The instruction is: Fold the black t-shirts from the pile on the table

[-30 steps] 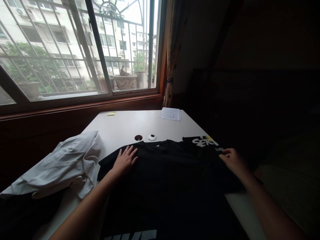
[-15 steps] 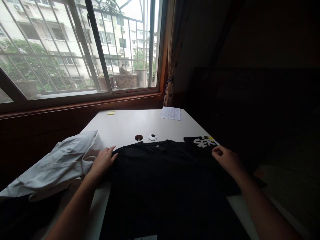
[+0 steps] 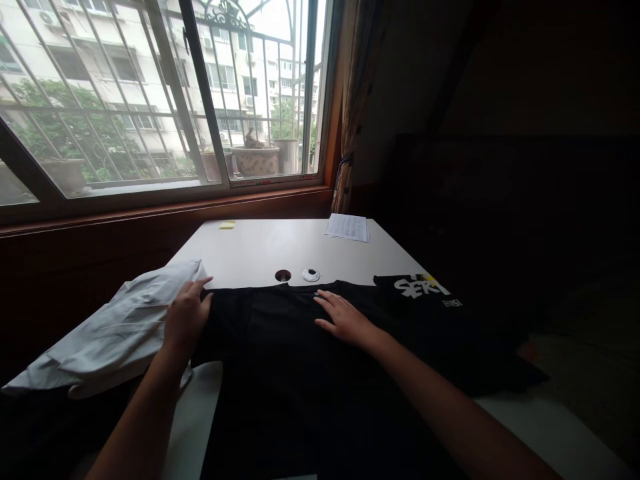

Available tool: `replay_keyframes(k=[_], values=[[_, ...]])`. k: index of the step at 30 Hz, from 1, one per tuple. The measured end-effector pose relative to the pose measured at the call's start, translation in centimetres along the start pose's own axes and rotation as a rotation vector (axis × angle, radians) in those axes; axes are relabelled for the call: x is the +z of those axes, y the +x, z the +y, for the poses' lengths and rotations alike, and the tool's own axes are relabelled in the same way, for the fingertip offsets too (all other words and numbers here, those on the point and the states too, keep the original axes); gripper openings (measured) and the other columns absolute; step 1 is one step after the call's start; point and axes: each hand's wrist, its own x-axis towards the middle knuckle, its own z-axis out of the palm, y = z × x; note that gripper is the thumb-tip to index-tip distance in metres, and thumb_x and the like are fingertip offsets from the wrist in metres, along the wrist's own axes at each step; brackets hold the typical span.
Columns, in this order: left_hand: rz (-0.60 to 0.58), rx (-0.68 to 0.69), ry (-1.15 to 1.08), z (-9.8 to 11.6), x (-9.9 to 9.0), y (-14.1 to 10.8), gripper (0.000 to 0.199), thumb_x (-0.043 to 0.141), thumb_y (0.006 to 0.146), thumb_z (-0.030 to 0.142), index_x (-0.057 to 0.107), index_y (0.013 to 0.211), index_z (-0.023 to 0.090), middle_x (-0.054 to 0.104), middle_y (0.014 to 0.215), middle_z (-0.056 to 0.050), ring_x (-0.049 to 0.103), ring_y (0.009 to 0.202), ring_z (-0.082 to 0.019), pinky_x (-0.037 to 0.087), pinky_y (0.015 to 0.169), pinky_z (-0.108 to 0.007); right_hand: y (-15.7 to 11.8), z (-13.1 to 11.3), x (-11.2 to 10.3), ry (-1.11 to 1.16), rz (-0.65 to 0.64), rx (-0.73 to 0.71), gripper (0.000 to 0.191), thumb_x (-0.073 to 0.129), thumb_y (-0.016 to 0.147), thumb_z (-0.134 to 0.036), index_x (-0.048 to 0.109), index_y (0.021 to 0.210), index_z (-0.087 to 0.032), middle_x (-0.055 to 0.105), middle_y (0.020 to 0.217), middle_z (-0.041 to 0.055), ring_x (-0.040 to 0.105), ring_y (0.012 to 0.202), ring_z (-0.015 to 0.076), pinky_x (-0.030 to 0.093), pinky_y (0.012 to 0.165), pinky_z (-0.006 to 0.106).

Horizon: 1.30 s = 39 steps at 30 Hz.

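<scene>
A black T-shirt (image 3: 300, 400) lies spread on the white table, collar toward the window. My left hand (image 3: 187, 313) rests by the left sleeve, fingers stretched forward and the thumb apart. Just below the collar, my right hand (image 3: 345, 321) lies flat on the cloth with its fingers spread. Beyond my right forearm is another dark garment (image 3: 425, 287), with white lettering and a yellow patch; its edge merges with the T-shirt in the gloom.
Left of my left hand, a pale grey garment (image 3: 115, 327) is heaped over the table edge. The white table (image 3: 280, 243) has a round cable hole (image 3: 283, 275) with a loose round cover (image 3: 311, 275) beside it. Paper sheets (image 3: 347, 227) and a yellow note (image 3: 227, 225) lie at the far edge.
My right hand has left the lettered garment on the right and moved left to the T-shirt's collar area. My left hand has shifted left from the shoulder to the sleeve.
</scene>
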Motion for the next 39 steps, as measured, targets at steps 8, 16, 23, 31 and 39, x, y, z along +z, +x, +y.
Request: replay_keyframes(k=[8, 16, 23, 31, 39], values=[[0.098, 0.004, 0.247, -0.7, -2.2, -0.2, 0.038, 0.046, 0.094, 0.016, 0.066, 0.125, 0.018, 0.063, 0.113, -0.012, 0.057, 0.107, -0.033, 0.049, 0.090, -0.044, 1.2, -1.7, 2.1, -0.035, -0.072, 0.048, 0.071, 0.029, 0.103, -0.062, 0.030, 0.160, -0.020, 0.016, 0.169, 0.0075, 0.011, 0.156, 0.0264, 0.010, 0.126, 0.049], [-0.232, 0.505, 0.032, 4.8, 4.1, -2.3, 0.039, 0.047, 0.100, 0.027, 0.060, 0.136, 0.019, 0.060, 0.140, -0.010, 0.046, 0.138, -0.029, 0.038, 0.116, -0.045, 3.3, -0.9, 2.1, -0.055, 0.041, 0.029, 0.065, 0.033, 0.103, -0.055, 0.044, 0.154, -0.015, 0.029, 0.166, 0.0097, 0.024, 0.153, 0.0278, 0.017, 0.127, 0.044], [-0.535, 0.411, 0.116, 8.2, 9.1, -4.7, 0.059, 0.040, 0.103, 0.053, 0.034, 0.157, 0.032, 0.026, 0.167, -0.003, 0.017, 0.154, -0.037, 0.018, 0.120, -0.068, 4.5, 0.0, 3.2, -0.057, 0.028, -0.018, 0.067, 0.030, 0.103, -0.058, 0.038, 0.157, -0.019, 0.024, 0.167, 0.0062, 0.019, 0.155, 0.0249, 0.016, 0.127, 0.045], [-0.526, 0.353, 0.191, 10.6, 8.0, -1.3, 0.063, 0.039, 0.102, 0.052, 0.035, 0.158, 0.023, 0.042, 0.158, -0.016, 0.037, 0.144, -0.041, 0.018, 0.116, -0.074, 4.4, 0.6, 3.1, -0.064, 0.008, 0.006, 0.067, 0.029, 0.103, -0.060, 0.035, 0.158, -0.023, 0.021, 0.169, 0.0044, 0.016, 0.156, 0.0220, 0.012, 0.126, 0.044], [-0.512, 0.309, 0.146, 12.1, 12.5, -2.3, 0.070, 0.024, 0.103, 0.057, 0.026, 0.161, 0.017, 0.017, 0.168, -0.006, 0.012, 0.156, -0.028, 0.013, 0.126, -0.054, 3.9, 1.6, 3.1, -0.079, 0.277, 0.154, 0.058, 0.038, 0.103, -0.046, 0.043, 0.153, -0.017, 0.042, 0.159, 0.0109, 0.037, 0.145, 0.0256, 0.027, 0.121, 0.041]])
